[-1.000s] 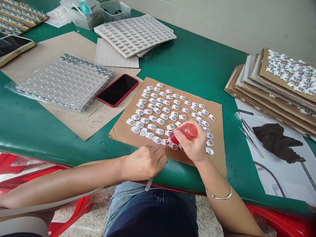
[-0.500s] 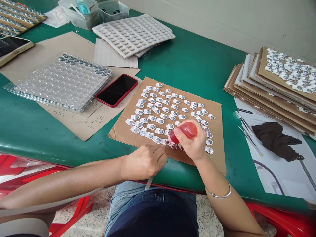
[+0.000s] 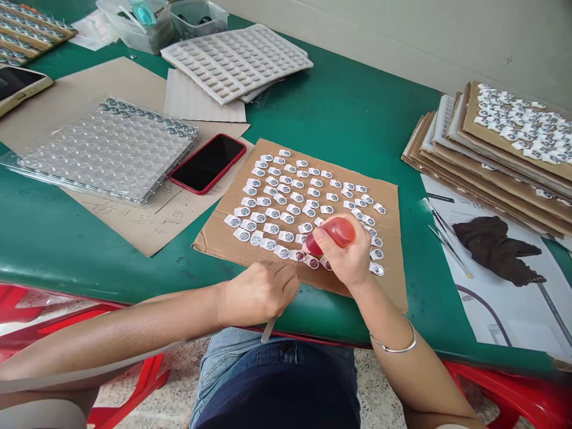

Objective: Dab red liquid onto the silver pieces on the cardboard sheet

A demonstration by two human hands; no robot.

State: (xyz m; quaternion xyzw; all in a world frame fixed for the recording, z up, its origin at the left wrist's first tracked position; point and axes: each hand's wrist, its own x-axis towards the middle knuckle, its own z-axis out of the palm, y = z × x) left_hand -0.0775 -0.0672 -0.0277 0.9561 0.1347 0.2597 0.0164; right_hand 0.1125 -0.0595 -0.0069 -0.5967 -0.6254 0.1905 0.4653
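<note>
My right hand is wrapped around a red squeeze bottle, tilted with its narrow end down and to the left. That end is close over a small round piece on a white tab in the front row of a cardboard sheet. My left hand is closed on metal tweezers; their flat back end sticks out below the fist, and the thin tip reaches the same piece. Whether the tip touches it I cannot tell. Several rows of similar tabbed pieces cover the sheet; my right hand hides some.
Left of the sheet lie a red-cased phone and a clear blister tray. White foam trays and plastic tubs stand behind. On the right are stacked cardboard sheets, a dark cloth and slim tools.
The view has shifted slightly, so everything sits a little further left. Both hands keep their grip and stay at the same piece.
</note>
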